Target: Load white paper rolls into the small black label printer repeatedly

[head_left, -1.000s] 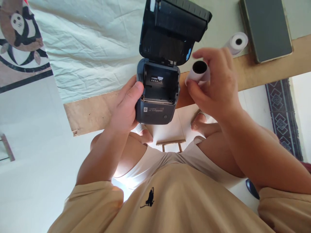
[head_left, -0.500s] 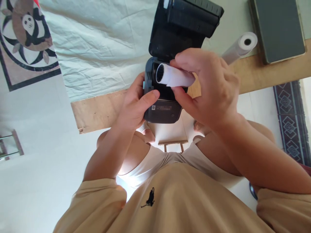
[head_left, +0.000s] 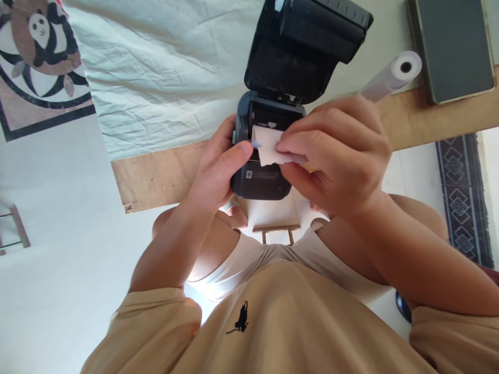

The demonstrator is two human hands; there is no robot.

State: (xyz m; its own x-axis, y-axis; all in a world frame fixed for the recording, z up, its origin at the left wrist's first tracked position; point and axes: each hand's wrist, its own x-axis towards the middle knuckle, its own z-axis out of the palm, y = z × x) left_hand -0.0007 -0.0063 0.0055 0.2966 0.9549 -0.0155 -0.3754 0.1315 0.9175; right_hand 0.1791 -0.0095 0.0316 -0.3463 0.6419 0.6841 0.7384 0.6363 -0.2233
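While the left hand (head_left: pixel 218 171) grips the printer (head_left: pixel 265 176) by its side, thumb laid over the front edge, the right hand (head_left: pixel 335 156) pinches a paper roll (head_left: pixel 268 148) between thumb and fingers, holding it over the open bay just beside the left thumb. Beyond both hands the printer's lid (head_left: pixel 304 47) stands raised. Past the right hand's knuckles, a second roll (head_left: pixel 393 75) lies on the table (head_left: pixel 421 117), with a dark tablet (head_left: pixel 452 47) just beyond it. A pale cloth (head_left: pixel 163 78) covers the table beyond the left hand.
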